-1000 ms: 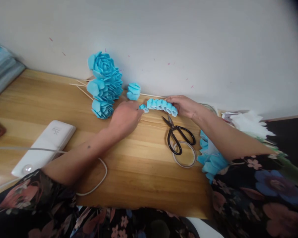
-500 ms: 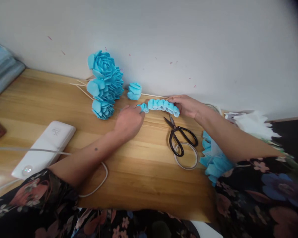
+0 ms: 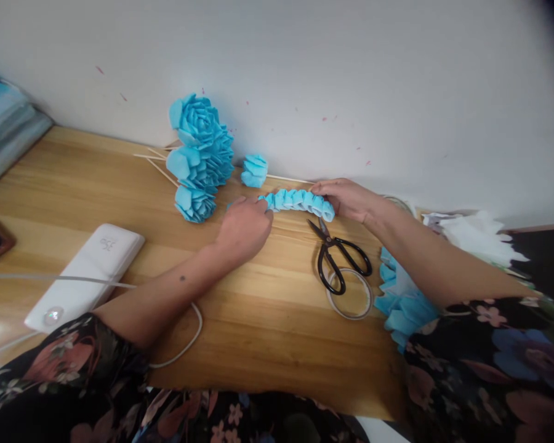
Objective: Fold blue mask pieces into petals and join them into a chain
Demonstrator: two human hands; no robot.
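Observation:
A curved row of light-blue crepe paper petals (image 3: 300, 200) lies close above the wooden table, between my two hands. My left hand (image 3: 247, 227) is closed around the row's left end, its fingertips partly hidden behind the knuckles. At the other end, my right hand (image 3: 344, 198) grips the row, with several of its fingers out of sight behind the petals. Just below that hand lie black-handled scissors (image 3: 330, 243), blades a little apart, their handle overlapping a roll of tape (image 3: 367, 301). A small blue paper flower (image 3: 255, 170) on a thin stick rests behind the row.
Several finished blue paper roses (image 3: 196, 163) on sticks lean by the wall at the left. A white power bank (image 3: 90, 271) with a cable is left of my forearm. More blue paper petals (image 3: 404, 301) lie under my right arm, and white paper (image 3: 480, 234) lies beyond it.
The gap between the petals at my left hand and the longer piece at my right has closed; they now form one continuous row. The view has shifted slightly.

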